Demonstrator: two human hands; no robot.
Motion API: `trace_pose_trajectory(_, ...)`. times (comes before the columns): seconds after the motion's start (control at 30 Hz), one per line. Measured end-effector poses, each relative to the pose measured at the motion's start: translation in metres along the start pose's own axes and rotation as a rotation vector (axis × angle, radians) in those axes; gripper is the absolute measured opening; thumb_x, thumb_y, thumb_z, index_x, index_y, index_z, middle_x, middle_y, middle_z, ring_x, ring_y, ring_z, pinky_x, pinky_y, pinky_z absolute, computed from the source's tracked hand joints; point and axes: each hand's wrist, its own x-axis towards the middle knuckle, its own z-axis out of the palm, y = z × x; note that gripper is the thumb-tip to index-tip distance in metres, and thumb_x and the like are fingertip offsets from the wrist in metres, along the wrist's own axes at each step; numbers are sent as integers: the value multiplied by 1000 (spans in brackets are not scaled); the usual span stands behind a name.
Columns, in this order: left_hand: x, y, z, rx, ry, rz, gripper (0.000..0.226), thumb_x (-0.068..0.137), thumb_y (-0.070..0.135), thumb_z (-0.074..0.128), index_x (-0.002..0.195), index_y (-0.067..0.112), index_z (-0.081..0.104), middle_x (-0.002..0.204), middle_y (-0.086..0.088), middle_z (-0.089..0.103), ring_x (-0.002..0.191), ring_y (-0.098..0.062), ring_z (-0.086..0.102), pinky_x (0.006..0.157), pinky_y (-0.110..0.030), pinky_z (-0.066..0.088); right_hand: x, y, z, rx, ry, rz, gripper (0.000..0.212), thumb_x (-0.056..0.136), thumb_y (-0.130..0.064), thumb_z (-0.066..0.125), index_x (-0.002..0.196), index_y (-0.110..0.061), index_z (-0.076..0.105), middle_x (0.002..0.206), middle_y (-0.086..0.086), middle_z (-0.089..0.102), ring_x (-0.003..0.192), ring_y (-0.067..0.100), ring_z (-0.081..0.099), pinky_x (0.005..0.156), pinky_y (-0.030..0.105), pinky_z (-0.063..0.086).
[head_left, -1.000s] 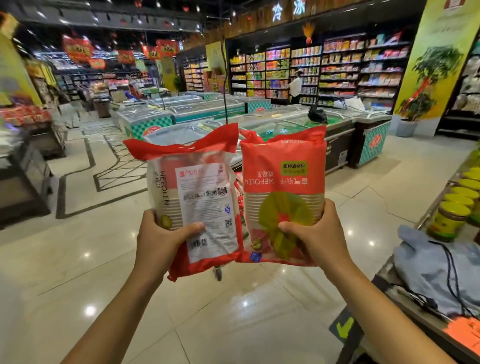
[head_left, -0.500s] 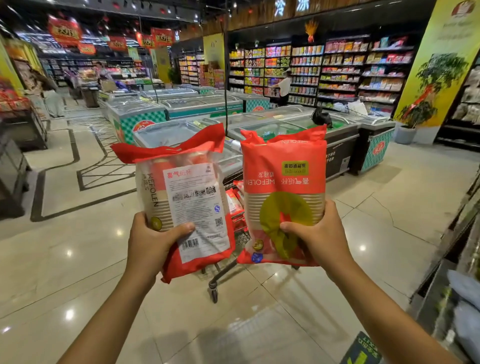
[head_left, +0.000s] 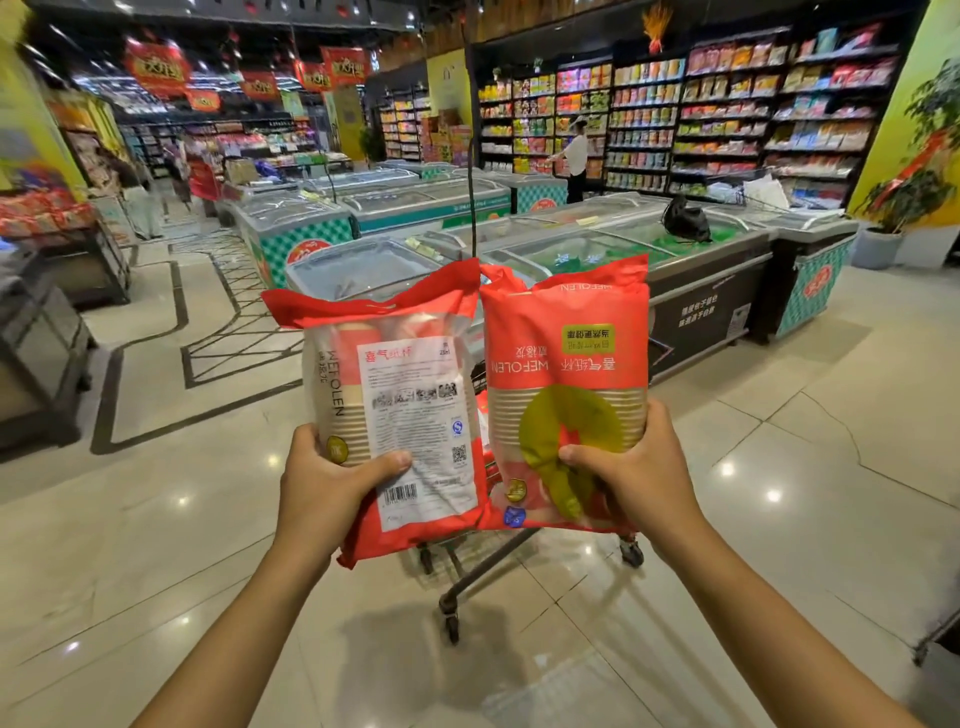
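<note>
Red cup packs held up side by side above cart (head_left: 483, 577): left hand (head_left: 324, 488) grips label-side pack (head_left: 400, 405), right hand (head_left: 636, 478) grips front-side pack (head_left: 566, 384). Advice: lower both level into cart, release together.

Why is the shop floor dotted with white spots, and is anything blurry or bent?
Head view: the white spots are glare mirrored on the glossy floor; the wide lens bows the shelves; the far left is smeared; the left pack in the left hand and right pack in the right hand are sharp.
</note>
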Motion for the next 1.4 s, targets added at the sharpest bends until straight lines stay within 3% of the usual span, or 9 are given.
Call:
trace_pose_trajectory(0.3,110,5,81,36,56,-17,66,64,16,98,109,28,51,110,1,74,90,-20,77,77,-47,65,160,31,16,51,-42,-5,92,38,-56,86,120,-35,47,107,-14,67,97,11,67,88,52,57)
trace_pose_trajectory(0.47,149,-12,115,59,79,-64,67,62,15,99,109,20,51,107,-1,74,86,-17,77,70,-39,62,225,61,24,54,-60,38,90,38,-55,87,117,-35,50,107,-12,69,98,14,69,90,52,57)
trace_pose_trajectory(0.67,201,-40,141,74,102,-126,68,61,17,101,107,20,51,107,-2,75,87,-18,77,73,-43,64,288,91,49,43,-105,91,98,35,-58,87,122,-33,49,108,-11,68,98,16,69,90,52,57)
trace_pose_trajectory(0.77,230,-58,152,88,113,-153,63,65,16,98,105,22,50,107,-1,74,87,-18,77,74,-44,64,316,109,67,18,-126,114,98,36,-56,87,123,-30,51,108,-10,70,96,16,70,89,50,57)
trace_pose_trajectory(0.93,285,-99,172,16,109,-229,70,66,15,97,117,21,49,111,-1,72,91,-21,77,72,-40,65,371,143,104,-40,-195,156,83,55,-31,98,123,-27,50,108,-6,70,93,16,70,87,48,57)
trace_pose_trajectory(1.1,350,-153,192,11,149,-332,66,68,22,96,116,23,51,112,-3,71,86,-22,77,71,-45,65,435,184,144,-107,-262,227,89,46,-49,95,122,-30,53,105,-4,75,87,16,76,80,49,61)
trace_pose_trajectory(1.23,394,-199,202,-7,148,-449,72,66,25,96,123,19,53,110,-3,75,79,-21,79,65,-43,65,478,219,176,-144,-332,324,89,43,-48,96,120,-28,56,101,-4,77,84,16,76,82,50,61)
trace_pose_trajectory(1.33,420,-233,207,6,177,-528,68,65,21,98,116,15,54,104,-1,75,83,-21,79,71,-45,65,501,242,205,-187,-378,361,85,42,-46,94,117,-28,58,97,-6,77,82,15,76,82,48,60)
trace_pose_trajectory(1.4,435,-256,209,37,165,-586,76,57,36,102,117,13,60,104,-2,77,86,-20,78,74,-46,65,513,259,225,-183,-397,404,87,39,-47,94,117,-27,58,97,-6,77,84,16,75,83,49,60)
